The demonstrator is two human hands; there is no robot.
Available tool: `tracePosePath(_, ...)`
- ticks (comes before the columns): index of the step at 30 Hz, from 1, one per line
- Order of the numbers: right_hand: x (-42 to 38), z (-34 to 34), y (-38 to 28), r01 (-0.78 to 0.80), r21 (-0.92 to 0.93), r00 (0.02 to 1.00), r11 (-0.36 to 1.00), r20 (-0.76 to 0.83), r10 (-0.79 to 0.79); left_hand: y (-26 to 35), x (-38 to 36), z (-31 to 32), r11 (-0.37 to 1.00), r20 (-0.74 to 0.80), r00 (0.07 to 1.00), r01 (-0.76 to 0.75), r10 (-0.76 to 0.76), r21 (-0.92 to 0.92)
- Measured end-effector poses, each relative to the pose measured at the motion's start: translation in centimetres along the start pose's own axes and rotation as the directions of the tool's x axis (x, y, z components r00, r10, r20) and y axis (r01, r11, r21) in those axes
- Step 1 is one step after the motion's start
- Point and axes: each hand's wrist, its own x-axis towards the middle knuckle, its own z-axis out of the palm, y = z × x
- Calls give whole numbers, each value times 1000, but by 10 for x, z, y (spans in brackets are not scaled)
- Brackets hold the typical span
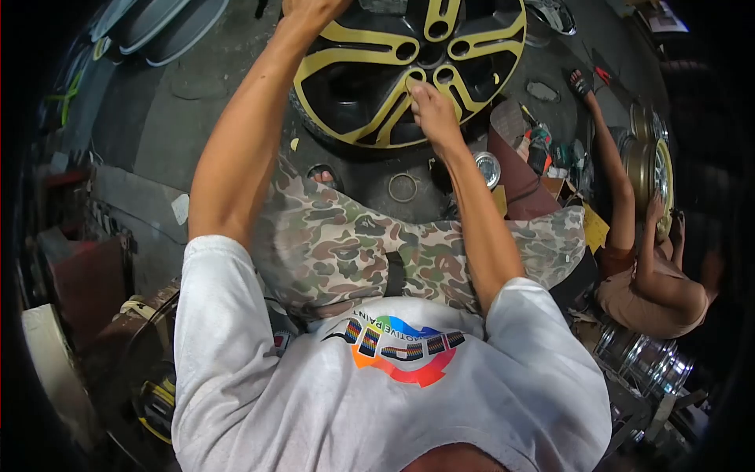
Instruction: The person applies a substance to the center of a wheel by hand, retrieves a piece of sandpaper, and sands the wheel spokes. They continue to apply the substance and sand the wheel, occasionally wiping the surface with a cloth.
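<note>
A black alloy wheel with yellow-covered spoke faces lies in front of my knees. The covering looks like masking tape or film, though I cannot be sure. My right hand is closed over a lower spoke, beside the bolt holes near the hub. Whatever its fingers hold, if anything, is hidden. My left hand is at the wheel's upper left edge. The top of the view cuts it off, and its fingers do not show.
Another person sits at the right, hands on a gold wheel. Near my right forearm are a round can and a brown sheet. A tape ring lies on the floor. Silver rims stand at upper left.
</note>
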Motion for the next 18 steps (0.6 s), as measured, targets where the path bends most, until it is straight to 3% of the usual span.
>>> tracePosePath(1,1,1,-11,-81,174,995,981,63,71,3,2,2,993,36,997,59,-63,100)
tracePosePath(2,5,2,-19,-157,339,984,928,130,119,3,1,0,999,40,999,1,1,-39)
tracePosePath(4,6,5,-31,-197,379,977,904,152,149,-1,5,0,997,60,996,65,-67,34)
tracePosePath(7,-24,11,-45,-271,605,961,749,124,248,-4,4,1,997,63,997,47,-51,59)
tracePosePath(10,-8,21,-32,-200,713,978,672,107,177,-5,5,7,977,8,997,73,-76,203)
tracePosePath(11,-1,25,-35,-223,741,967,634,84,241,-3,4,4,998,20,1000,4,-5,67)
tracePosePath(12,3,23,-32,-214,742,970,636,82,230,0,6,1,998,12,1000,-3,3,67)
tracePosePath(14,3,20,-21,-226,890,960,396,134,248,1,5,-3,997,88,994,63,-67,49)
tracePosePath(15,-3,18,-28,-223,904,951,365,120,285,4,1,-5,998,6,999,-40,40,-45)
tracePosePath(18,16,24,-22,-221,959,949,178,169,264,2,3,-2,999,56,998,26,-29,37)
